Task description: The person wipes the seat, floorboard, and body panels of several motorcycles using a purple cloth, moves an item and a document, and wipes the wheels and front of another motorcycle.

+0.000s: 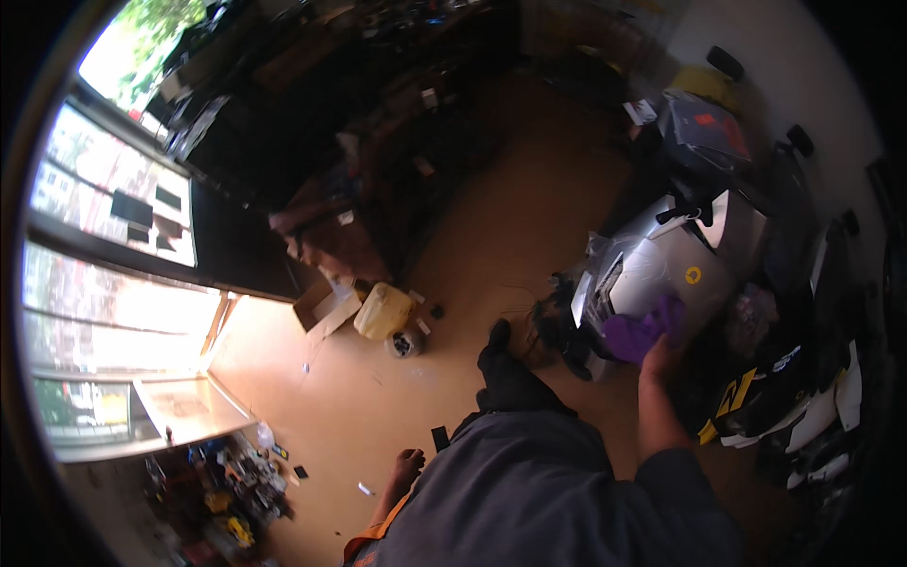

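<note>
My right hand (660,356) holds a purple cloth (638,337) against the lower part of a silver body panel (648,273) of what looks like a motor scooter. The panel bears a round yellow emblem (693,275). Clear plastic film (602,249) clings to its left edge, and a black handlebar lever (682,214) juts out above. My left hand (409,462) hangs low beside my body, away from the scooter. Its fingers look loosely curled and nothing shows in them, but they are too small to judge well.
Left of my feet, a yellowish plastic jug (383,310), an open cardboard box (327,309) and a small round tub (403,344) stand on the floor (453,248). Assorted parts (248,475) lie heaped at lower left. Black, white and yellow body panels (772,397) crowd the right side.
</note>
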{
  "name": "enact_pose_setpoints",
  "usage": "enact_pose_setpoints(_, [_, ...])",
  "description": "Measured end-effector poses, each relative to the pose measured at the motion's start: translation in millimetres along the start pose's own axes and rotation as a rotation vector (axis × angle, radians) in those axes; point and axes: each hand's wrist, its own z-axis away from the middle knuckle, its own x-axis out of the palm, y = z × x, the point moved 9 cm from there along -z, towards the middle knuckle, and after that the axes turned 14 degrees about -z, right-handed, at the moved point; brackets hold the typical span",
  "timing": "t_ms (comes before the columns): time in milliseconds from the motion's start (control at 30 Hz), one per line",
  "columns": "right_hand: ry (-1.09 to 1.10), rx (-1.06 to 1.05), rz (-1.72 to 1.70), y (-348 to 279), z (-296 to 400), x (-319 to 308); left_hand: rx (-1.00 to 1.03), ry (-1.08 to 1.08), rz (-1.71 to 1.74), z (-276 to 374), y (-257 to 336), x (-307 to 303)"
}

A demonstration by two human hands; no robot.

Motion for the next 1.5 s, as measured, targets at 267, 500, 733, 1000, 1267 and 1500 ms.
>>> enact_pose_setpoints(267, [0.14, -0.103, 0.512, -54.5, -78.2, 22.2, 0.687, 0.072, -1.067, -117.9, 168.6, -107.4])
enact_pose_setpoints(500, [0.274, 0.01, 0.464, -21.9, -84.1, 40.5, 0.215, 0.089, 0.091, -155.6, 384.4, -156.8])
enact_pose_setpoints(733, [0.192, 0.226, 0.266, 13.1, -69.6, 41.7, 0.597, 0.169, -1.163, -230.4, 546.9, -64.7])
enact_pose_setpoints(1000, [0.338, 0.574, 0.042, 70.3, 49.6, 82.5, 1.084, -0.084, -1.706, -360.5, 780.6, -26.9])
enact_pose_setpoints(1267, [0.11, 0.638, -0.036, -80.5, 75.0, 298.4, 0.683, -0.276, -1.163, -452.2, 1052.6, -66.4])
enact_pose_setpoints(1500, [0.168, 0.753, 0.003, -170.7, -133.8, 406.9, 0.569, -0.366, -0.648, -465.5, 1267.5, -35.5])
